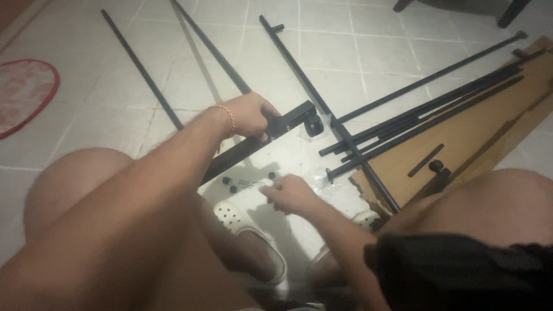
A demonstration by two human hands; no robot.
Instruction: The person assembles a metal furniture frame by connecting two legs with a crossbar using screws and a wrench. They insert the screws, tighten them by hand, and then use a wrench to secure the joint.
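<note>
Left hand (pixel 249 117) clamped around black base bar (pixel 253 144), caster wheel (pixel 314 124) at its end. Right hand (pixel 291 193) pinching into small hardware bag (pixel 253 184) on the floor (pixel 345 52). Fitting stage, likely; next calls for a fastener lined up on the bar.

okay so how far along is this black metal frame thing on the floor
Early. Done: one caster wheel sits on the end of the black bar. In hand: the left hand grips that bar, while the right hand picks at small black fittings on the tiles. Left: the long black rods lie loose, some on the cardboard.
</note>
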